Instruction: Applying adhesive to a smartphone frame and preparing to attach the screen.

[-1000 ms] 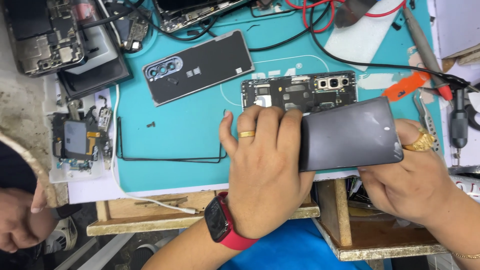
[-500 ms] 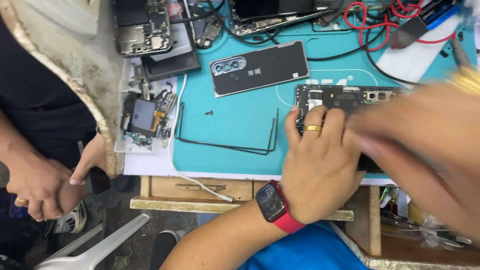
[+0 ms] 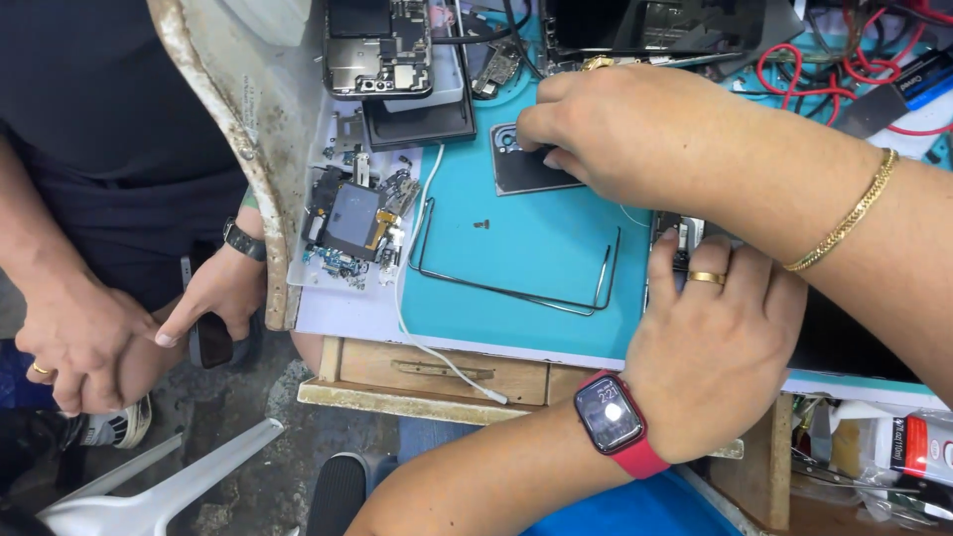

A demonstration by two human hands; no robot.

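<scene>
Reaching across the teal rubber work mat (image 3: 516,248), the right hand (image 3: 635,129) pinches the dark glossy phone back cover (image 3: 526,171) lying flat at the mat's upper middle; the left hand (image 3: 720,347), wearing a gold ring, presses fingers down on an opened phone (image 3: 678,243), gripping nothing; a thin black metal frame (image 3: 511,288) lies between them.

The right hand (image 3: 635,129) covers the right part of the dark phone back cover (image 3: 521,171), so its far end and the fingertips' grip are hidden. The left hand (image 3: 720,347) lies over an opened phone (image 3: 685,238), of which only a sliver shows. The top edge cuts off the circuit boards (image 3: 377,45). The loose screws (image 3: 482,224) on the teal mat (image 3: 526,248) are too small to tell apart.
</scene>
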